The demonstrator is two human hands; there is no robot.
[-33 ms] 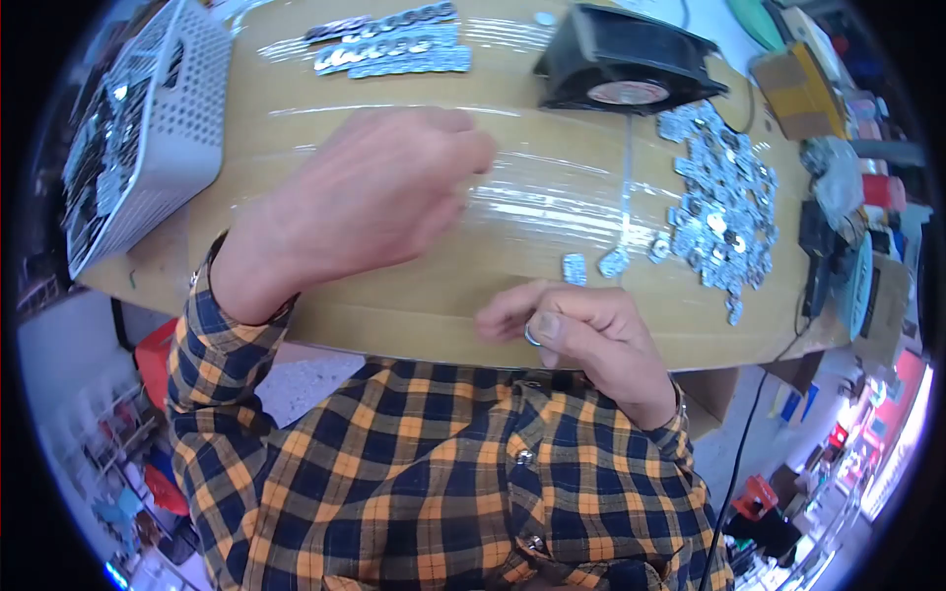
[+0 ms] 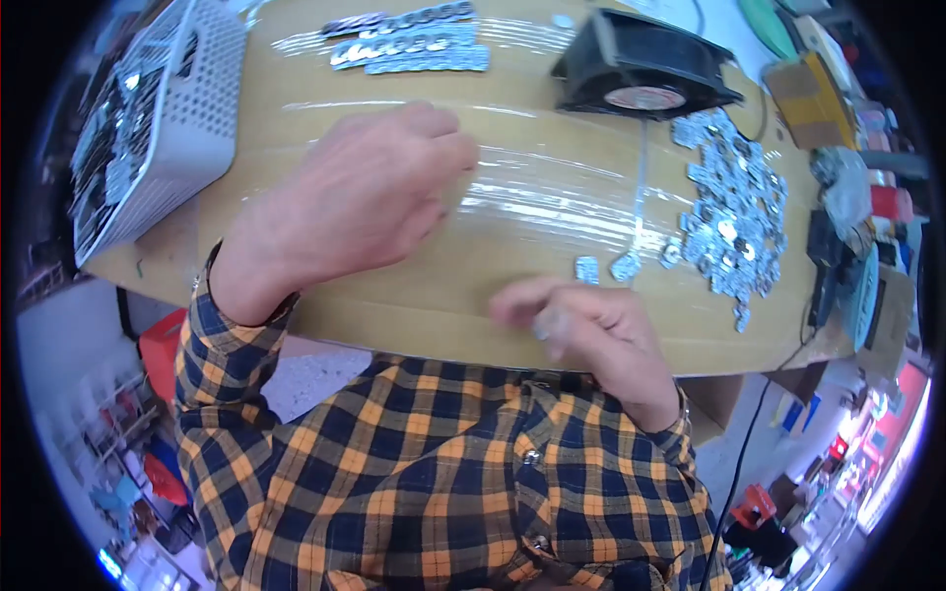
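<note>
My left hand is raised over the table's middle, fingers curled in. Its back faces up, so anything inside it is hidden. Close to the near table edge, my right hand is pinched, with the fingertips smeared by motion. A small shiny piece seems to sit at its thumb; the earlier frame shows a silvery rim there. Just beyond that hand lie a small silver rectangular piece and a second silver piece. To the right spreads a pile of small silver metal pieces.
Silver strips with round parts lie in rows at the far side. A black box fan stands far right of centre. At left is a white perforated basket of dark and silver pieces. The cardboard tabletop has glossy tape.
The whole view has shifted slightly, moving the table things a little to the right in the picture. My right fingers and thumb have moved and blurred; my left hand stays curled.
</note>
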